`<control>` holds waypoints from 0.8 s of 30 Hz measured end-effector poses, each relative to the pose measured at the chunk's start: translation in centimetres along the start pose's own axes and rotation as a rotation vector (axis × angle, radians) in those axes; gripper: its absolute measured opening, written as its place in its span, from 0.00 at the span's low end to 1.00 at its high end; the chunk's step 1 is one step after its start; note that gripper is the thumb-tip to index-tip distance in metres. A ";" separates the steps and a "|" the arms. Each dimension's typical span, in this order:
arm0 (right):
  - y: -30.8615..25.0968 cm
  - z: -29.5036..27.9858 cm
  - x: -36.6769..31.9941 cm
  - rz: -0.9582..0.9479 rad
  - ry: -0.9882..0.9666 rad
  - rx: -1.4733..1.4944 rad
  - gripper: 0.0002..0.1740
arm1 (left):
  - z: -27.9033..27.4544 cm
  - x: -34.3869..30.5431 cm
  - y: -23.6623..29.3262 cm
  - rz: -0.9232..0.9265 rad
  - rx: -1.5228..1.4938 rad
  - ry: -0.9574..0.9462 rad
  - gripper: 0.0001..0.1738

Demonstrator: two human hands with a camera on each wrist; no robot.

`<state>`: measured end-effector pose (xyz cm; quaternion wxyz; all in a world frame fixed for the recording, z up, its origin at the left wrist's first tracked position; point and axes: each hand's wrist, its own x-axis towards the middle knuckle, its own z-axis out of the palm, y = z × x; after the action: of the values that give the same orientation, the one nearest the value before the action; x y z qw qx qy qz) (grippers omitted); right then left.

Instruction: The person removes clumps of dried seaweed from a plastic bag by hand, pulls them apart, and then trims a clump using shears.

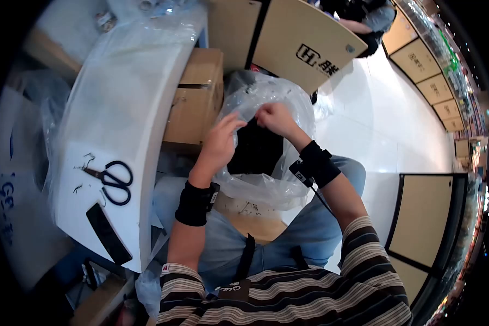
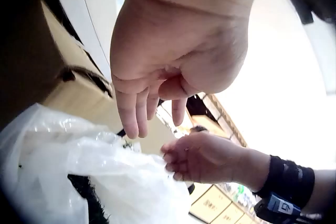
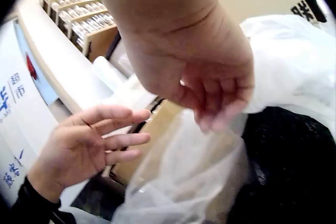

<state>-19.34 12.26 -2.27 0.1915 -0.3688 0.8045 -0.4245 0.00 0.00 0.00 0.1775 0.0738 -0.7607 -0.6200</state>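
Both hands are raised over a clear plastic bag (image 1: 294, 100) that stands between the person's knees. Inside it lies a black, fuzzy-looking mass (image 1: 255, 149); a shaggy edge of this black mass (image 2: 90, 198) shows in the left wrist view. My left hand (image 1: 220, 142) hovers at the bag's left side, its fingers nearly straight and spread in the right wrist view. Across the opening is my right hand (image 1: 277, 119), fingers loosely bent toward the thumb, with nothing visible between them. The two hands are apart.
On the white table (image 1: 122, 98) at the left lie black-handled scissors (image 1: 114, 182), a dark flat phone-like object (image 1: 108, 233) and dark thread scraps. A cardboard box (image 1: 192, 117) stands between table and bag. Beige panels (image 1: 304, 43) rise behind; another person (image 1: 372, 24) is at the top right.
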 end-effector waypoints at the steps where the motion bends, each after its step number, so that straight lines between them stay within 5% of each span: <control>1: 0.8 0.8 -0.9 0.253 -0.334 -0.004 0.13 | 0.1 -0.2 0.7 -0.060 0.101 -0.098 0.20; 2: 1.7 1.6 -1.8 0.499 -0.675 -0.003 0.13 | 0.0 -0.4 1.2 -0.117 0.203 -0.193 0.18; 6: 8.2 5.6 -3.6 0.549 -0.712 -0.146 0.14 | 4.3 0.4 -1.9 -0.303 0.476 -0.519 0.21; 11: 9.4 11.7 -3.1 0.545 -0.847 -0.315 0.26 | 3.2 2.4 -0.2 -0.621 0.504 -0.534 0.26; 13: 10.7 14.9 -2.8 0.578 -0.772 -0.298 0.34 | 2.6 3.3 0.0 -0.779 0.427 -0.603 0.26; 18: 11.6 19.0 -2.8 0.634 -0.491 -0.354 0.61 | 2.2 1.9 -1.2 -0.757 0.389 -0.572 0.26; 24: 13.4 19.4 -3.3 0.551 -0.389 -0.278 0.56 | 2.0 1.6 -1.6 -0.768 0.310 -0.519 0.27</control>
<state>-10.88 9.22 -24.25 0.3963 -0.2345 0.8721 -0.1656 -2.37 0.97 -1.62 -0.2729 0.2176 -0.7809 -0.5180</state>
